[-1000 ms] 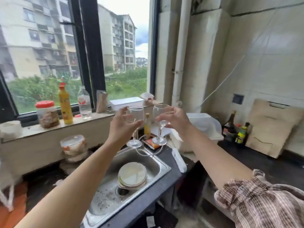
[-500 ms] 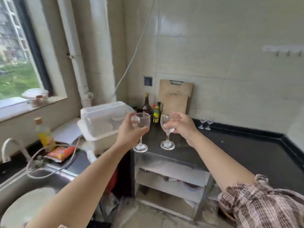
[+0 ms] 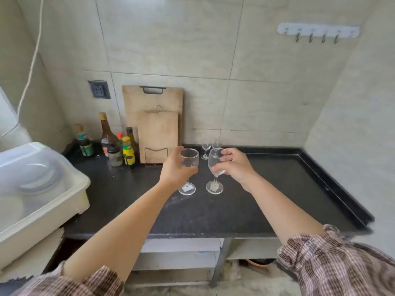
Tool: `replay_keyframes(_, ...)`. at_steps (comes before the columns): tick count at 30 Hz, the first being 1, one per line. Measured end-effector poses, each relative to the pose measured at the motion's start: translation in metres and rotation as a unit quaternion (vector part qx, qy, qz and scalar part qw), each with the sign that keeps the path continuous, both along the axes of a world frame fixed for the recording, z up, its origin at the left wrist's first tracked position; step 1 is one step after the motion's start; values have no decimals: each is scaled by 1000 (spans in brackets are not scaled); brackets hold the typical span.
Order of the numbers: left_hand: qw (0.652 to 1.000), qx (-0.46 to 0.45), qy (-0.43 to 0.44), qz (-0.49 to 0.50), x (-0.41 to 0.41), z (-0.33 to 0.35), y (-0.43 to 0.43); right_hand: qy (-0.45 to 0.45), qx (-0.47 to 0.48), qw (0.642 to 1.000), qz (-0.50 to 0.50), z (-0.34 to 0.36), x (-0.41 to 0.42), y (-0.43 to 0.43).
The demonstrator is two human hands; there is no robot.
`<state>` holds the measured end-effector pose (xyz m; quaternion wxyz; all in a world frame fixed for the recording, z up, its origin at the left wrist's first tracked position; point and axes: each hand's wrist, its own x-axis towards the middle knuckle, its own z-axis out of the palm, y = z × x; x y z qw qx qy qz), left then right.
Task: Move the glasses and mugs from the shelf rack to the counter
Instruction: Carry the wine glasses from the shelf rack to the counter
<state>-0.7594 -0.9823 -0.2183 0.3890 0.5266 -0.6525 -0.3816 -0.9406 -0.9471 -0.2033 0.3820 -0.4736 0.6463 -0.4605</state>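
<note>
**Two wine glasses arrive at the counter**

A second ago both glasses were carried above a sink by a window; half a second ago they were short of the worktop; now the view faces the black counter squarely and the pair hangs low over its middle; the carry looks all but done.

The left hand wraps its curled fingers and thumb round the bowl of the left glass; the right hand pinches the bowl of the right glass from the side, fingers curled over the rim edge; both glasses are upright, side by side and apart; their round feet sit at or just above the surface, and I cannot tell whether they touch it.

At 12 o'clock from the held pair, two more wine glasses stand by the back wall; at 11 o'clock cutting boards lean on the tiles; at 10 o'clock is a cluster of bottles; at 9 o'clock a white plastic tub overhangs the counter's end; at 1 o'clock, high up, a hook rail.

Likely next: settle both feet flat, then loosen the fingers; the stems are thin and the bowls top-heavy, so a sideways release could tip one into its neighbour. The shelf rack is out of view; what remains there cannot be judged.
</note>
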Motion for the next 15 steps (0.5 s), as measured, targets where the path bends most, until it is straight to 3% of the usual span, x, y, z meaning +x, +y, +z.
replay_keyframes(7,998,27,-46,-47,-95,-35,-85,19,28,997,-68,-35,-93,-71)
replay_keyframes(15,995,74,-50,-35,-221,-82,-180,37,83,994,-56,-82,-220,-169)
